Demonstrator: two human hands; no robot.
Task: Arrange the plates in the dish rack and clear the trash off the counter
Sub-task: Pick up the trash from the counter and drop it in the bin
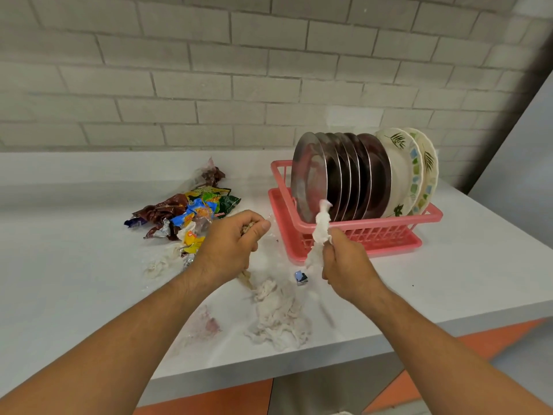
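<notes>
While both hands are held above the counter's near half, a heap of crumpled tissue point(278, 316) lies closest to the front edge. Left hand point(230, 244): fingers curled round a small wad of scraps, thumb on top. Right hand point(344, 262): fist closed on a twisted white tissue point(321, 232), top end poking up in front of the rack. Small blue wrapper point(300, 277) on the surface between the hands. Pink dish rack point(356, 232) beyond, on its tray: steel plates point(338, 175) upright in a row, two patterned ceramic plates point(410, 169) at the right end. Pile of snack wrappers point(191, 214) left of the rack, apart from it. White counter point(74, 250); pale brick wall point(179, 70) behind
</notes>
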